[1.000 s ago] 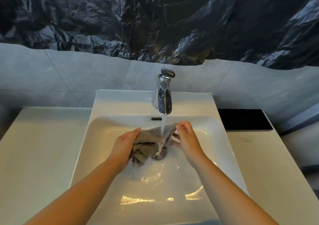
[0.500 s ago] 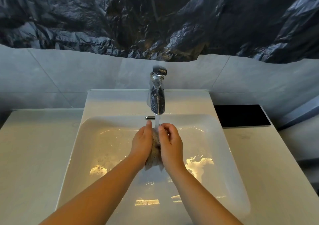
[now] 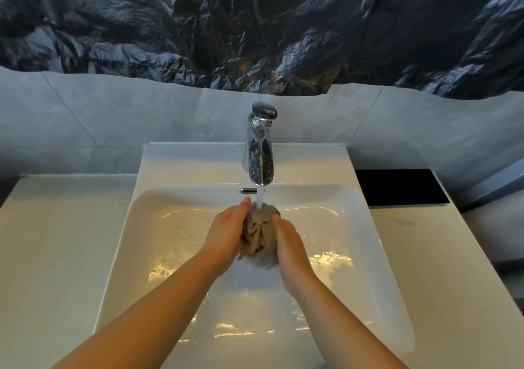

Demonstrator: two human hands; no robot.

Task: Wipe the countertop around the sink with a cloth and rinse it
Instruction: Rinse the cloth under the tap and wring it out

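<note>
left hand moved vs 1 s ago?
Yes. The left hand has closed in rightward toward the water stream under the faucet, pressing the bunched cloth against the right hand.

Bathroom, white basin (image 3: 368,255), chrome tap (image 3: 259,153), grey wall tiles (image 3: 113,113)

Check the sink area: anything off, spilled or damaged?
Only the crumpled black plastic sheeting covering the wall above the tiles looks odd. Otherwise normal: both hands squeeze the cloth under the running faucet, and no spill shows on the countertop.
</note>
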